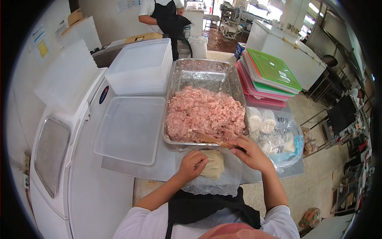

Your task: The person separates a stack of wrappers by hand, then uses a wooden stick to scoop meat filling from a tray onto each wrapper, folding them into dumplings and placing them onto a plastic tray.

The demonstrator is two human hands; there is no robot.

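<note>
My right hand is closed round the handle of a wooden spatula, whose far end touches the near edge of the pink ground meat. The meat lies in a large metal tray. My left hand has its fingers curled at the left edge of the pale dough wrappers, gripping that edge; the fingertips are partly hidden. Under the wrappers lies a clear plastic bag, just in front of the tray.
A translucent lid lies flat on the left, with stacked clear containers behind. Coloured lids are piled right of the tray. A plastic bag of pale rounds sits at the right. Another person stands at the back.
</note>
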